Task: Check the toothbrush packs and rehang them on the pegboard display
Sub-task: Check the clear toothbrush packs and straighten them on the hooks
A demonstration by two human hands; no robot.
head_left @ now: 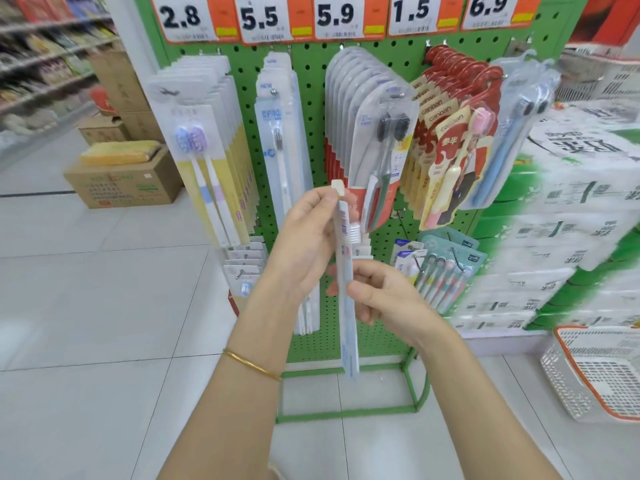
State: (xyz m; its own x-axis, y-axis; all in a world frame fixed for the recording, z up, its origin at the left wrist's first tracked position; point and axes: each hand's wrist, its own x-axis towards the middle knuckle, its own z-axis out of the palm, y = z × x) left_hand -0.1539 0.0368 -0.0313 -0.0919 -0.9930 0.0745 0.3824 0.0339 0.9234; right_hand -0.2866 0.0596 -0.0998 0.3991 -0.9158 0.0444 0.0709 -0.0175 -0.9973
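I hold a long, thin toothbrush pack (pixel 347 327) edge-on and upright in front of the green pegboard (pixel 311 133). My left hand (pixel 304 237) pinches its top end, and my right hand (pixel 384 296) grips its middle from the right. Hanging on the pegs are yellow-backed twin packs (pixel 207 161), white single packs (pixel 280 140), clear packs with black bristles (pixel 377 133), red and cream packs (pixel 446 143) and blue-handled packs (pixel 512 133). Smaller packs (pixel 446 271) hang on the lower row.
Price cards (pixel 336 15) run along the top of the display. Stacked wrapped tissue bundles (pixel 568 216) stand at the right, with a white plastic basket (pixel 602 372) on the floor. Cardboard boxes (pixel 121 181) sit on the tiled floor at the left, near shelving.
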